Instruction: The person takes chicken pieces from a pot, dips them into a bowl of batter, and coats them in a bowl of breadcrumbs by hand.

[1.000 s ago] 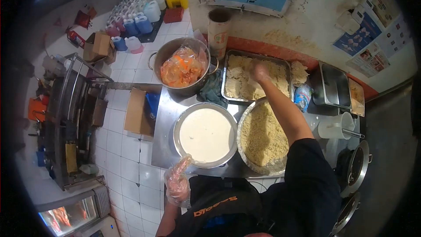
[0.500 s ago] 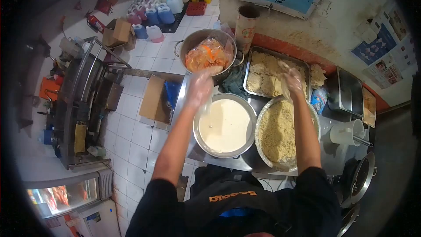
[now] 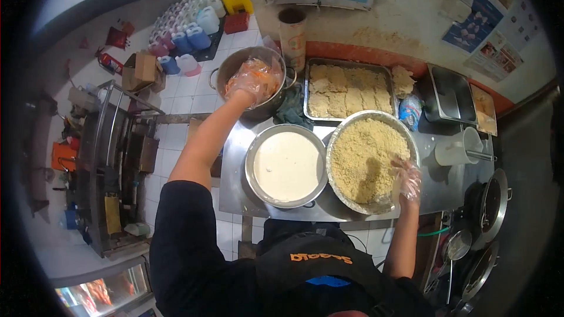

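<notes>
My left hand (image 3: 248, 89), in a clear plastic glove, reaches into a large metal pot (image 3: 270, 110) at the upper left of the table. In the pot lies a clear plastic bag with orange-red contents (image 3: 264, 76); the hand is on it, and its fingertips are hidden. My right hand (image 3: 407, 181), also gloved, is at the right side of a wide basin (image 3: 416, 147) of pale yellow crumbs (image 3: 364, 149). Its fingers are apart and hold nothing visible. Left of this basin stands a metal bowl (image 3: 249, 171) of creamy white batter (image 3: 288, 161).
Behind the basin is a metal tray (image 3: 306, 97) of crumb-coated pieces (image 3: 352, 91). A dark cloth (image 3: 294, 110) lies by the pot. On the right stand a deep metal pan (image 3: 435, 91), a plastic pitcher (image 3: 452, 151) and, lower down, several woks (image 3: 492, 205).
My left hand has gone from above the pot's near edge down into it. My right hand has come back from the tray to the crumb basin. The camera view has shifted.
</notes>
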Available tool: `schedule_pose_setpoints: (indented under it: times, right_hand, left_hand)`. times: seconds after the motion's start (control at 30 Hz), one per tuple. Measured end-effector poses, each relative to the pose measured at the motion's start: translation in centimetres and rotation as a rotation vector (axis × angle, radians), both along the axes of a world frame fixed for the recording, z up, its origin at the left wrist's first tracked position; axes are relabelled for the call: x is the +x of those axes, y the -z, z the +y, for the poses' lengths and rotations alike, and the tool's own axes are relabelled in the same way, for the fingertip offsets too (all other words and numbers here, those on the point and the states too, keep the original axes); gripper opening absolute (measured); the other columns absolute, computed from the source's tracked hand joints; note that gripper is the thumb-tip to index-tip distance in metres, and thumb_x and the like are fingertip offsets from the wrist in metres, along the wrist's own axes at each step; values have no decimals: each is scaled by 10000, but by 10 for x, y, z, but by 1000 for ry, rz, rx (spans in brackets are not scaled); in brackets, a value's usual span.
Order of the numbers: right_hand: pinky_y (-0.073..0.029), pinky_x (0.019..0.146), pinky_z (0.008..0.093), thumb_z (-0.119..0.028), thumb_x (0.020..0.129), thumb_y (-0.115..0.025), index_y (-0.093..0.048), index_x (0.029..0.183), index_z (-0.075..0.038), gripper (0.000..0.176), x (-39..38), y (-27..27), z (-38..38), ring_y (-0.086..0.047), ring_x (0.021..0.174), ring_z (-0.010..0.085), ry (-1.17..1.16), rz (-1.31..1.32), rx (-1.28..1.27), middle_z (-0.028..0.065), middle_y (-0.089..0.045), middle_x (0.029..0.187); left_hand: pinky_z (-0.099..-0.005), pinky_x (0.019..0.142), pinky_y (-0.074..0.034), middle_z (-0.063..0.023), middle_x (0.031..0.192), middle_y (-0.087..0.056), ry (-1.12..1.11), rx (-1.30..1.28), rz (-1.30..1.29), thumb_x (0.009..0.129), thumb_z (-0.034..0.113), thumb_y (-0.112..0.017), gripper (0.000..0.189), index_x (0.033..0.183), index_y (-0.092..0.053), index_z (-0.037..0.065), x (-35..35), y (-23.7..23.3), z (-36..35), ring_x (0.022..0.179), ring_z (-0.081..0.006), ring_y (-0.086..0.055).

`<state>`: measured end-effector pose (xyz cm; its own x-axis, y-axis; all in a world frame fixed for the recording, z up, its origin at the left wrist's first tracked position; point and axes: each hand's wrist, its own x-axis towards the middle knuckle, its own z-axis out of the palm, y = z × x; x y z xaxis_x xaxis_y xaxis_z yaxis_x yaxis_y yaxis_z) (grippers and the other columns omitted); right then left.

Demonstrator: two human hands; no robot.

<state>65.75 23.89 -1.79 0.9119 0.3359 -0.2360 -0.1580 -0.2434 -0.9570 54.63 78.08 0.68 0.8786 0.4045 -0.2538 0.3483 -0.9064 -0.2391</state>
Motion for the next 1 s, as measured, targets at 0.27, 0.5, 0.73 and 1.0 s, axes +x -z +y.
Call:
schedule_pose_setpoints:
  times: [0.27, 0.5, 0.73, 1.0]
  right_hand:
    - [-503, 794, 318, -120, 847, -613, -581, 1174, 28, 361, -32, -10, -28, -645, 962, 243, 212, 81, 214, 159, -659, 1090]
    - [-499, 841, 330, -105, 845, -607, -507, 1233, 36, 425, -26, -5, -36, -622, 1023, 254, 187, 156, 286, 173, -630, 1146]
    - [-452, 947, 389, -26, 832, -544, -443, 1270, 43, 455, -26, -14, -3, -602, 1074, 276, 74, 133, 234, 191, -592, 1231]
    - [-445, 950, 361, -36, 829, -533, -458, 1282, 33, 464, -45, -20, 26, -604, 1055, 240, 12, 162, 263, 168, -625, 1174]
  left_hand:
    - [-397, 915, -490, -179, 1040, -677, 168, 47, 76, 782, 222, -601, 280, 992, -714, 78, -10, -22, 11, 1026, -307, -639]
    - [-389, 856, -494, -186, 1078, -650, 159, -138, -412, 789, 287, -647, 330, 1067, -677, 113, -45, -27, 41, 992, -343, -618]
    - [-348, 832, -495, -126, 1032, -660, -110, -700, -863, 819, 161, -682, 282, 1078, -655, 54, -73, 12, 61, 972, -250, -623]
    - [-269, 781, -538, -70, 971, -659, -485, -1468, -1401, 890, 119, -660, 258, 1113, -610, 1, -70, -45, 5, 845, -144, -640]
